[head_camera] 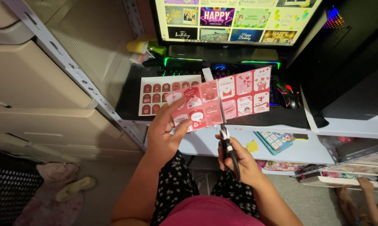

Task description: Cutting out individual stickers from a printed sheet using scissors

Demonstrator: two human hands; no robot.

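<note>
My left hand point(166, 132) pinches the lower left part of a pink and red printed sheet point(243, 94) of small square cards, held up in front of the desk. My right hand point(239, 161) grips black-handled scissors point(226, 140), and their blades point up into the sheet near its middle, along a line between card columns. A second sheet point(155, 94) of dark red tags lies flat on the black desk mat behind the held sheet.
A monitor point(235, 21) showing colourful card designs stands at the back, with a lit keyboard point(185, 62) and a mouse point(287, 94) below it. A metal rack point(84, 83) and beige drawers point(34, 109) stand left. A small hand point(365, 184) touches papers at lower right.
</note>
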